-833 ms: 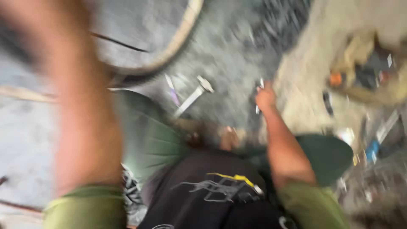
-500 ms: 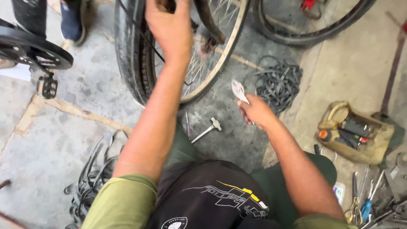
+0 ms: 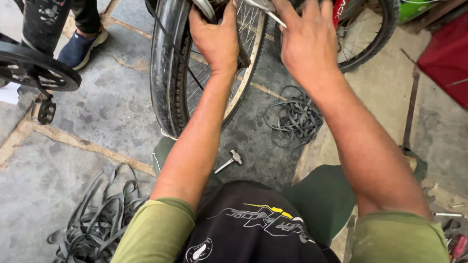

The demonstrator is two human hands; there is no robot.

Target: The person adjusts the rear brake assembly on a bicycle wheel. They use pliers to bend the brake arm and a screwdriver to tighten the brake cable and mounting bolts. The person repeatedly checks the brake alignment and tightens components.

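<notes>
Bicycle wheel [image 3: 170, 73] rim gripped by left fingers [image 3: 229, 17]; right fingers [image 3: 287, 9] pinch metal tool [image 3: 265, 9].

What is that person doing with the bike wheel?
A person crouches on a concrete floor in front of a bicycle wheel. Their left hand grips the rim and spokes near the top. Their right hand holds a shiny metal tool up by the wheel. A small hammer lies on the floor below, with piles of black rubber strips on both sides.
</notes>
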